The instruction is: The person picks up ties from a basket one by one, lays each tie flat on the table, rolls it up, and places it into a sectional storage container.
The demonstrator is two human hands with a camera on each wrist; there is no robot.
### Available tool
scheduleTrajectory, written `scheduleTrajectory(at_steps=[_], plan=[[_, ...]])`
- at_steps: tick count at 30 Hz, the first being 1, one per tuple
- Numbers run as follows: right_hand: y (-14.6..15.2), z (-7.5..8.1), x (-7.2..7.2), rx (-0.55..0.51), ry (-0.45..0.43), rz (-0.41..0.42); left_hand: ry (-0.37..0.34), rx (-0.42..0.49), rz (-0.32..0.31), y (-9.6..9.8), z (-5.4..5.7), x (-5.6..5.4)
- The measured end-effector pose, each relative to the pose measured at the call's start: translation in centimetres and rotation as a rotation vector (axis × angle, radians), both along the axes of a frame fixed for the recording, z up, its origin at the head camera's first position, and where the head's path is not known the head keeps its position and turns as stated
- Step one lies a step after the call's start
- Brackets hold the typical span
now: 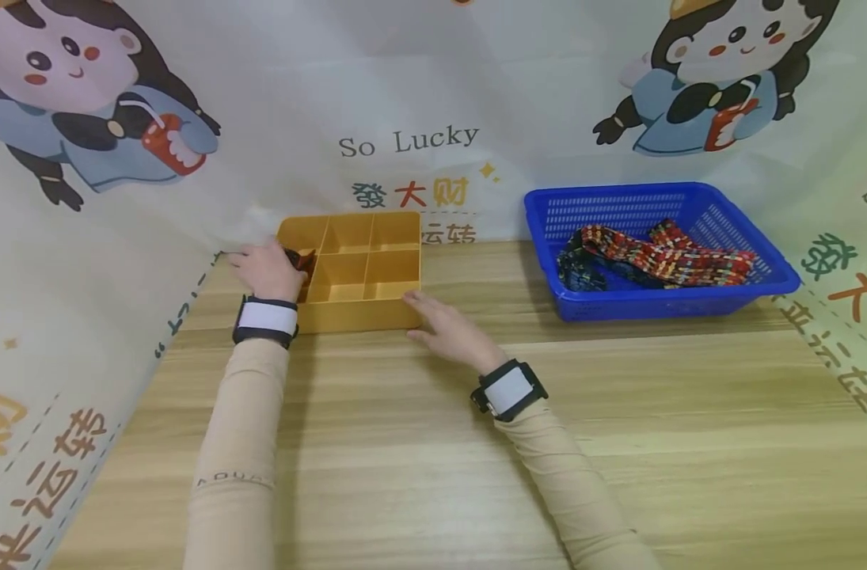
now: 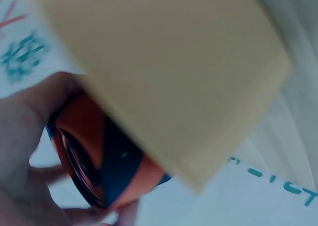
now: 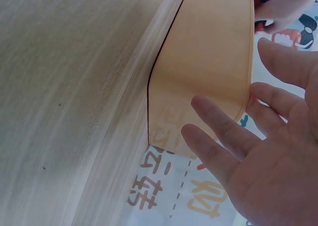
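A yellow organizer box with several square compartments stands at the back of the table, left of centre. My left hand reaches over its front-left compartment, fingers curled round a rolled necktie with orange and navy stripes. In the left wrist view the box wall covers part of the roll. My right hand is at the front-right corner of the box, its spread fingers against the outer wall. It grips nothing.
A blue perforated basket stands at the back right, holding a red plaid necktie and a dark patterned one. The wooden table is bordered at the back and sides by a printed cloth.
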State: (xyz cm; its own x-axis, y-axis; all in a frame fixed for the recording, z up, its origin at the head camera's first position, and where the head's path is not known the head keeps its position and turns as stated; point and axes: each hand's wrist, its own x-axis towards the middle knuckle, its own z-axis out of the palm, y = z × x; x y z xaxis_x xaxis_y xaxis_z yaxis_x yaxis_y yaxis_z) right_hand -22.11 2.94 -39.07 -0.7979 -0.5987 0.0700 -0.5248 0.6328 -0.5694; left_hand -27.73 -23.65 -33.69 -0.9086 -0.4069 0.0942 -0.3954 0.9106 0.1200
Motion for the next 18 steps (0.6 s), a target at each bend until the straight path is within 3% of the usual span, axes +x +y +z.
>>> scheduleTrajectory(at_steps=[3,5,8,10,13,18], plan=[[-0.1,-0.1,0.0,0.007,-0.009,-0.002,-0.055,-0.075,-0.101,-0.5,-0.8,-0.5],[-0.1,-0.1,0.0,0.01,-0.012,-0.006,-0.056,-0.111,-0.219,-0.9,-0.9,-0.7],[-0.1,-0.1,-0.1,0.009,-0.013,-0.009,-0.05,-0.092,-0.383,-1.9,-1.3,-0.7],[-0.1,-0.1,-0.1,0.012,-0.01,-0.009,-0.089,-0.051,-0.457,-2.4,-1.7,-0.7],[0.0,-0.1,-0.1,0.018,-0.002,-0.01,-0.16,0.022,-0.48,-2.9,-2.2,-0.7],[-0.1,-0.3,-0.1,0.006,-0.004,-0.001,-0.259,0.081,-0.465,-2.8,-2.1,-0.8]])
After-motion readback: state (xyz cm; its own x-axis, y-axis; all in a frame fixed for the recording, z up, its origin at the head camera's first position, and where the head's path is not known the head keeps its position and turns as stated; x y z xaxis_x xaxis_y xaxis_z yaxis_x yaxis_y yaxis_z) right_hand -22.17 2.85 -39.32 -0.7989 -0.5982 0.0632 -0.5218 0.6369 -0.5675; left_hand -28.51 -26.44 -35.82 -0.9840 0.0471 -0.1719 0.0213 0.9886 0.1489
